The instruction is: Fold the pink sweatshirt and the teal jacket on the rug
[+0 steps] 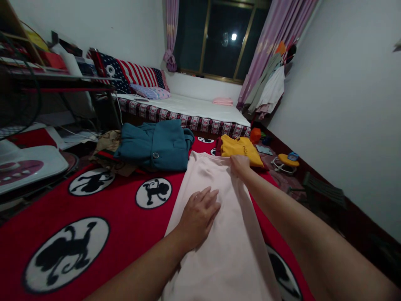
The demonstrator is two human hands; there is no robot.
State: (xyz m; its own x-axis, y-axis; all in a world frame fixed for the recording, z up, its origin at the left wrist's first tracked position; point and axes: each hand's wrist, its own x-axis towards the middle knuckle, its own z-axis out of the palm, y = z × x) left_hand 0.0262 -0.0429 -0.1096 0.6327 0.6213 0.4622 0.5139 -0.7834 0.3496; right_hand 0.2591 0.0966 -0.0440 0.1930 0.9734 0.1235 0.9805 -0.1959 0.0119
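Observation:
A pale pink garment (227,251) lies stretched out lengthwise on the red blanket, its narrow far end towards the window. My left hand (200,213) rests flat on its middle, fingers extended and slightly spread. At the far right corner, the fingers of my right hand (240,165) are closed on the fabric edge; the fingertips are partly hidden. Left of that far end sits a folded teal coat (156,146) with a dark button. A folded yellow top (242,148) lies just beyond my right hand, with a dark red cloth under it.
The red blanket (125,234) bears white circles with black monkey figures. Beyond it stands a bed (194,104) below the window. A cluttered desk (62,79) is on the left. Along the right wall are a yellow stool (286,160) and hanging clothes (272,90).

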